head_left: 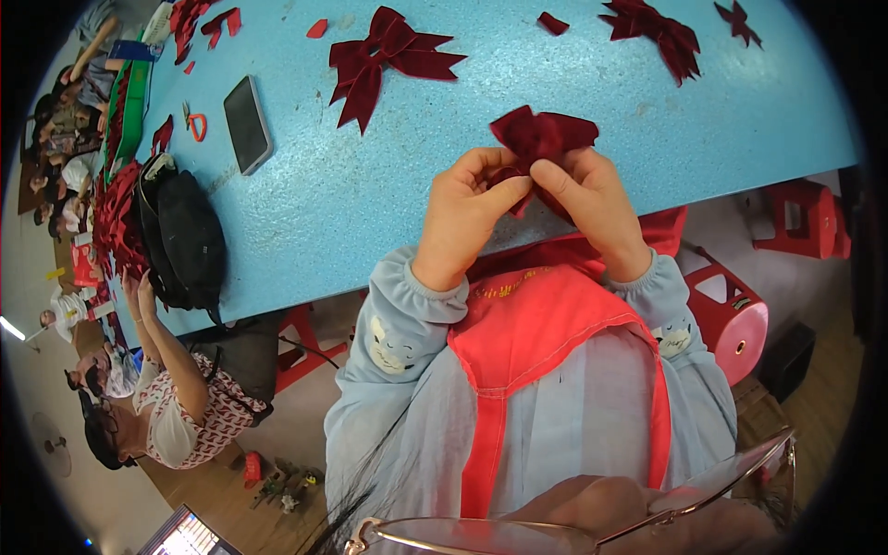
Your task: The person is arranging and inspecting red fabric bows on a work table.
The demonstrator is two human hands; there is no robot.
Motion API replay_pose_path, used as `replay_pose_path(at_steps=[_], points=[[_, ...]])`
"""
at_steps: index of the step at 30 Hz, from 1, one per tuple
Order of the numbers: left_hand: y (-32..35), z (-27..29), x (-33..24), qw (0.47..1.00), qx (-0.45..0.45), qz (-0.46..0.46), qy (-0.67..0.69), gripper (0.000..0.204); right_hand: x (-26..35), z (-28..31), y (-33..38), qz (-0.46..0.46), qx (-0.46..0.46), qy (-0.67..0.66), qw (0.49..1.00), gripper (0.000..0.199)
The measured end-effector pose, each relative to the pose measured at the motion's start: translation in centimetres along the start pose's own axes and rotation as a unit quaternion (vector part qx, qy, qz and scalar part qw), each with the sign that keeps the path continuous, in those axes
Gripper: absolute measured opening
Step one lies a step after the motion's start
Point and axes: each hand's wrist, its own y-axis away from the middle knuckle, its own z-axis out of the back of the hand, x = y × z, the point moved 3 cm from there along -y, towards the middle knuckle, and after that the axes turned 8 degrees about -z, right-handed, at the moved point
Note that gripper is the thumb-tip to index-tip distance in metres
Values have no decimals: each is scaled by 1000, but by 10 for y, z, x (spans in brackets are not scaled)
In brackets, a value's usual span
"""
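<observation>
Between my two hands is a dark red velvet bow (536, 136), raised just over the near edge of the blue table. My left hand (470, 208) pinches its lower left part between thumb and fingers. My right hand (597, 205) grips the lower right part, its thumb pressed on the middle below the loops. Both thumbs almost meet there, and my curled fingers are partly hidden behind the velvet. Beyond my hands a finished-looking velvet bow (384, 60) lies flat with its tails spread.
More red bows (655, 35) and velvet scraps (553, 23) lie on the table (324, 213). At left are a phone (247, 125), orange-handled scissors (195, 123), a black bag (181, 236) and a red ribbon pile (118, 217). A co-worker (190, 393) sits left; red stools (731, 314) stand right.
</observation>
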Motion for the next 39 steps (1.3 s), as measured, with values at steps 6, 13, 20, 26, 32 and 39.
replay_pose_path(at_steps=[6, 13, 20, 26, 32, 39], points=[[-1, -13, -12, 998, 56, 29, -10, 26, -10, 1, -3, 51, -75, -217, 972, 13], [-1, -17, -9, 994, 12, 6, 112, 23, -2, -5, -3, 80, -89, -405, 906, 13], [1, -10, -22, 999, 40, 30, 2, 18, 9, -10, 9, 46, -32, -150, 987, 15], [-2, -1, -44, 986, 145, 87, -5, 18, 14, 3, 19, -50, 11, -21, 998, 18], [-2, 3, -59, 978, 175, 113, 15, 19, 30, -9, 25, 25, 74, -102, 992, 17], [5, 17, -79, 968, 37, -240, -56, 30, 30, -2, 19, -19, 167, -241, 956, 14]])
